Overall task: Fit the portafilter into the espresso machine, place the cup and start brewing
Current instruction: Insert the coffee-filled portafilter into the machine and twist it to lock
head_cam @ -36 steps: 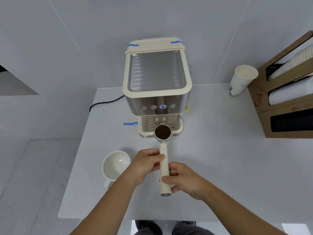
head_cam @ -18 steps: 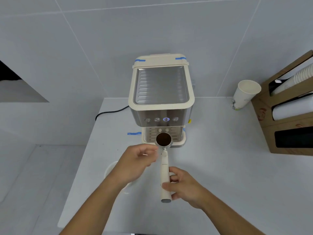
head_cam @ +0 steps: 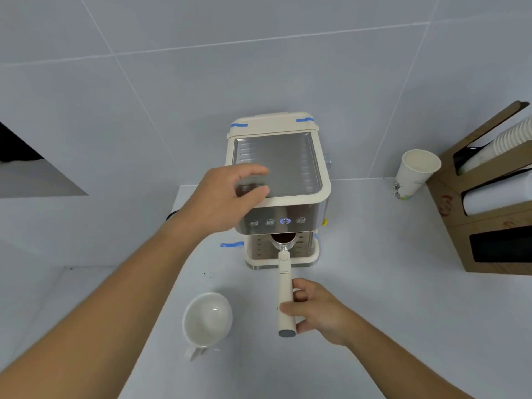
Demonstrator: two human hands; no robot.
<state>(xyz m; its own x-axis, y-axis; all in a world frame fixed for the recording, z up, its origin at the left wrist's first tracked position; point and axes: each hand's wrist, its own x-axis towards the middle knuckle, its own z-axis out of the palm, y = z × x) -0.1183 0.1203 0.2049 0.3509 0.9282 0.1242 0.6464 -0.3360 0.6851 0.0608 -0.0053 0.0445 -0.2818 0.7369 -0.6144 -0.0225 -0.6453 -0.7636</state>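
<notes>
A cream and steel espresso machine (head_cam: 290, 168) stands at the back of the white table, one of its front buttons lit blue. My right hand (head_cam: 316, 311) grips the cream handle of the portafilter (head_cam: 285, 295). Its basket of dark coffee grounds sits just under the machine's front panel, above the drip tray. My left hand (head_cam: 227, 194) hovers at the machine's top left corner, fingers curled and apart, holding nothing. A white ceramic cup (head_cam: 207, 318) stands on the table left of the portafilter handle.
A paper cup (head_cam: 414, 174) stands at the back right beside a brown cardboard cup dispenser (head_cam: 495, 203). A black power cord runs off behind my left wrist. Blue tape (head_cam: 231, 244) marks the table by the machine's base. The table's left edge (head_cam: 149, 283) drops to a lower surface.
My left hand has let go of the portafilter and risen to the machine's top left corner. My right hand has pushed the basket forward under the front panel. The white cup is uncovered again.
</notes>
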